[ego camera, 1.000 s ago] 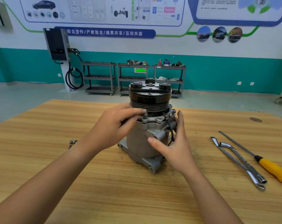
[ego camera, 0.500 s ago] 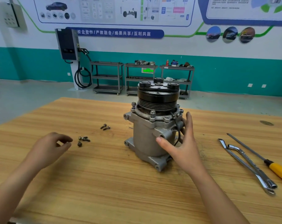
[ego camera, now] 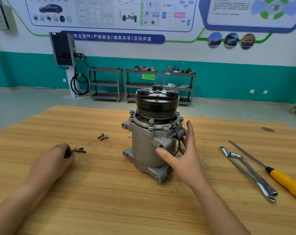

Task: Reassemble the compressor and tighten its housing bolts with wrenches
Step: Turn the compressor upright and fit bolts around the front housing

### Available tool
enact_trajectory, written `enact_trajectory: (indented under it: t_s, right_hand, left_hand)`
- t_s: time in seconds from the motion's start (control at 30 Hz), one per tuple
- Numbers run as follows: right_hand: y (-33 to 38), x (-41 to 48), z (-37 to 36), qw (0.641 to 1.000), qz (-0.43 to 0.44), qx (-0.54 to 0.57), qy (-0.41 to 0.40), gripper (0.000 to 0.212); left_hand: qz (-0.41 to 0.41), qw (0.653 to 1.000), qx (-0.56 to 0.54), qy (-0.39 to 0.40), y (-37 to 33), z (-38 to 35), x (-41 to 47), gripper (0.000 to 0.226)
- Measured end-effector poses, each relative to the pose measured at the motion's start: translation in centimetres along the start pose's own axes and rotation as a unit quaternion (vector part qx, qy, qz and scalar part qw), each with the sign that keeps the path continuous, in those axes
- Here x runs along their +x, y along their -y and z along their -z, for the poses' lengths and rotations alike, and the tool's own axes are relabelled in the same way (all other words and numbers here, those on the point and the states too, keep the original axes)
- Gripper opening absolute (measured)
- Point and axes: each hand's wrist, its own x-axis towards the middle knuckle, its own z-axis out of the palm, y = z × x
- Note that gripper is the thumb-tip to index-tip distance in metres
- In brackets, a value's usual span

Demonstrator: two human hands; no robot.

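Observation:
The grey compressor (ego camera: 144, 146) stands upright mid-table with its black pulley (ego camera: 157, 106) on top. Two bolts (ego camera: 151, 121) stick up loosely from its housing flange. My right hand (ego camera: 186, 160) cups the compressor's right side, thumb on the body and fingers up along the flange. My left hand (ego camera: 54, 161) rests on the table to the left, fingertips pinched on one of the loose bolts (ego camera: 79, 150) lying there. Another pair of bolts (ego camera: 102, 137) lies farther back. Two wrenches (ego camera: 249, 173) lie to the right, away from both hands.
A yellow-handled screwdriver (ego camera: 286, 182) lies beside the wrenches near the right edge of the wooden table (ego camera: 110, 192). Behind the table, across open floor, are grey shelf carts (ego camera: 140, 85) and a wall charger (ego camera: 63, 48).
My left hand left the compressor's flange, swung left and down to the table, and closed its fingers at the loose bolts. My right hand stayed on the compressor.

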Motion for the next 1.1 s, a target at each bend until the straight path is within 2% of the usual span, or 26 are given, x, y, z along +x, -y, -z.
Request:
enact_trajectory:
  t_s: [0.07, 0.13, 0.17, 0.27, 0.37, 0.43, 0.57, 0.77, 0.9, 1.0, 1.1]
  right_hand:
    - [-0.1, 0.1, -0.1, 1.000, -0.001, 0.002, -0.002, 0.116]
    - [-0.2, 0.1, -0.2, 1.000, -0.006, 0.000, -0.003, 0.121]
    - [-0.2, 0.1, -0.2, 1.000, -0.008, 0.001, -0.002, 0.123]
    - [-0.2, 0.0, 0.0, 1.000, -0.006, -0.001, 0.000, 0.121]
    - [-0.2, 0.0, 0.0, 1.000, -0.005, -0.002, 0.001, 0.122]
    - [-0.2, 0.0, 0.0, 1.000, -0.003, 0.004, 0.002, 0.121]
    - [-0.6, 0.2, 0.0, 1.000, 0.010, 0.003, -0.002, 0.116]
    - [-0.8, 0.2, 0.1, 1.000, 0.005, 0.007, 0.006, 0.115]
    - [-0.8, 0.3, 0.1, 1.000, 0.007, 0.004, 0.005, 0.116]
    - [-0.8, 0.2, 0.0, 1.000, 0.009, 0.008, 0.002, 0.115]
    - [-0.7, 0.1, 0.0, 1.000, 0.013, 0.013, -0.002, 0.116]
  left_hand:
    - [-0.071, 0.984, -0.160, -0.039, -2.3, 1.7, -0.9, 0.020]
    - [-0.161, 0.932, -0.319, -0.067, -6.3, 4.4, -2.0, 0.034]
    - [-0.219, 0.906, -0.355, -0.077, -8.4, 5.6, -2.4, 0.036]
    - [-0.384, 0.869, -0.293, -0.108, -14.6, 8.0, -2.9, 0.024]
    - [-0.468, 0.858, -0.156, -0.144, -18.7, 8.1, -2.2, 0.018]
    - [-0.510, 0.844, -0.087, -0.141, -19.8, 7.5, -1.8, 0.018]
    - [-0.531, 0.834, -0.024, -0.146, -20.3, 6.7, -1.1, 0.017]
    - [-0.540, 0.823, -0.011, -0.177, -20.2, 6.4, -0.7, 0.020]
    - [-0.559, 0.819, 0.007, -0.131, -20.0, 5.7, -1.1, 0.025]
    - [-0.559, 0.822, -0.009, -0.109, -19.7, 6.1, -1.1, 0.017]
    - [-0.540, 0.837, -0.016, -0.087, -18.9, 6.3, -1.1, 0.029]
